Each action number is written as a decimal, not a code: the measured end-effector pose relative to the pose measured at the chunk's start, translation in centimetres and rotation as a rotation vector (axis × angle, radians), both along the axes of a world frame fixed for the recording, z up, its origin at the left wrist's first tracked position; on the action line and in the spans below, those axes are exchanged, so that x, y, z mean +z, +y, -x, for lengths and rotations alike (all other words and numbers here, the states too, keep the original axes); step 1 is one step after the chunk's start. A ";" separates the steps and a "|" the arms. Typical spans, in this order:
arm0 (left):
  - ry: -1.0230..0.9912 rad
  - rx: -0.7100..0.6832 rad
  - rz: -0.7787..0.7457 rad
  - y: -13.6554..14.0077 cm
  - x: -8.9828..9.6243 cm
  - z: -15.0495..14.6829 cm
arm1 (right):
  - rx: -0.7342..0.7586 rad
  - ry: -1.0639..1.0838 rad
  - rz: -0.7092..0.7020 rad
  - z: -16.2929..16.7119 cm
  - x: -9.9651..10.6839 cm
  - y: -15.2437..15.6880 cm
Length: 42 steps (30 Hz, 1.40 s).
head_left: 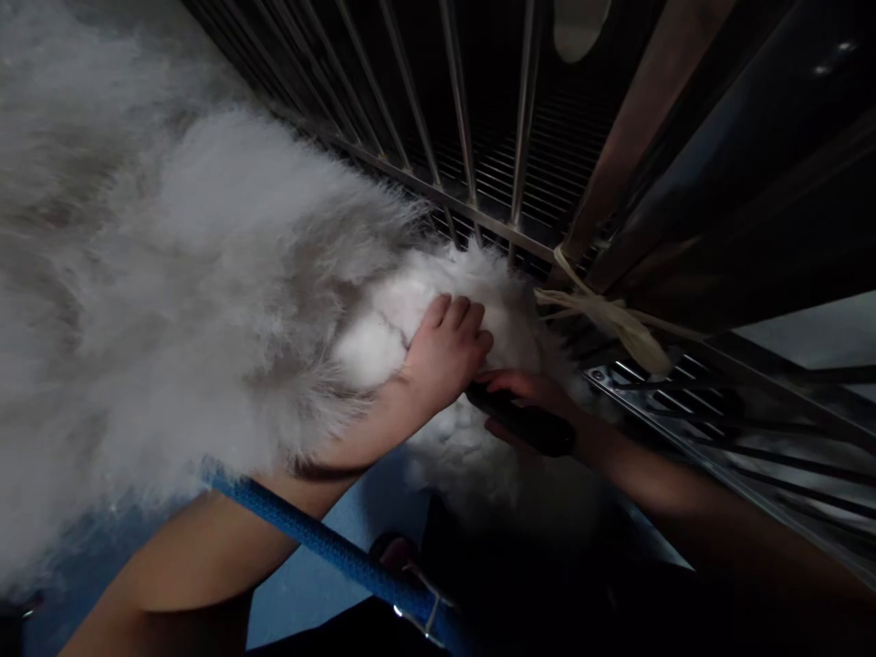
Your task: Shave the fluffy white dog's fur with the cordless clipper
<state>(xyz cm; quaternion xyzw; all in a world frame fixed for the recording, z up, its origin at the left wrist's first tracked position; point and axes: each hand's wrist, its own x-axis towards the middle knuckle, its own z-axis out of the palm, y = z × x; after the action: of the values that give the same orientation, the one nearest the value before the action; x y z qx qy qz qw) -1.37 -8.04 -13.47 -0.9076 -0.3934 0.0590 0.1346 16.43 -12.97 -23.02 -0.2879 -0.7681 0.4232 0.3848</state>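
Right here beside the cage bars (525, 91), the left hand (448, 351) clamps onto the white fur (510, 310), seemingly to steady it, while the right hand (544, 394) wraps around a dark tool (540, 433), its end near the left, presumably for close control.

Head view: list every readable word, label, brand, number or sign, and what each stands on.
No readable text.
The dark tool in the right hand is too shadowed to tell if it bears marks.
The blue band and metal cage show no lettering.
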 end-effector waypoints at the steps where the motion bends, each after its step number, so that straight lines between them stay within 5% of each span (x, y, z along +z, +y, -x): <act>1: 0.004 0.004 0.005 0.1 0.0 0.0 | 0.016 -0.014 0.010 0.0 0.0 0.0; 7: 0.058 0.040 0.093 0.6 0.7 -0.5 | -0.208 0.084 -0.028 0.5 -0.3 -1.3; 11: 0.091 0.048 0.144 0.9 1.2 -0.7 | -0.096 0.060 -0.012 0.8 -0.9 -1.8; 26: 0.102 0.085 0.203 1.3 1.4 -1.0 | -0.259 0.163 -0.061 1.4 -2.0 -3.1; 32: 0.113 0.089 0.229 1.5 1.6 -1.1 | -0.085 0.097 -0.022 2.1 -3.2 -4.0; 38: 0.118 0.093 0.233 1.6 1.6 -1.0 | -0.231 0.080 -0.093 1.6 -3.6 -3.8; 42: 0.124 0.086 0.250 1.6 1.5 -1.0 | -0.127 -0.005 -0.059 2.8 -3.7 -3.6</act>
<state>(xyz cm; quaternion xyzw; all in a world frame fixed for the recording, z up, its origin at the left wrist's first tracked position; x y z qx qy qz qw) -0.35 -6.48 -12.01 -0.8941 -0.4126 0.1694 0.0420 13.64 -16.54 -26.75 -0.3255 -0.7615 0.3744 0.4171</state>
